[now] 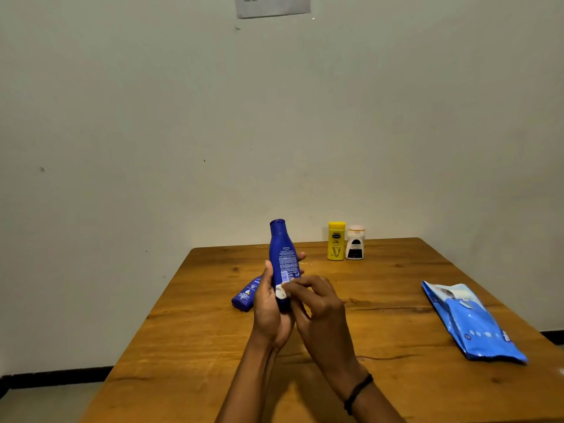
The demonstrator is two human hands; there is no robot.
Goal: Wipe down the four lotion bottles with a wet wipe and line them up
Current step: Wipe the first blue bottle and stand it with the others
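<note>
Head view: left hand (268,312) gripped the tall blue bottle (282,257) upright above the table (396,392), right hand (317,306) pinched a white wet wipe (280,292) against its lower side; second blue bottle (246,294) lay behind, yellow bottle (336,241) and white bottle (355,242) touching at the far edge, wipe pack (473,322) at right

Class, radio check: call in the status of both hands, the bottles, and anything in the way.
Left hand grips tall blue bottle; right hand presses wet wipe on it. Second blue bottle lying down; yellow bottle, white bottle upright together. Nothing obstructing.
</note>
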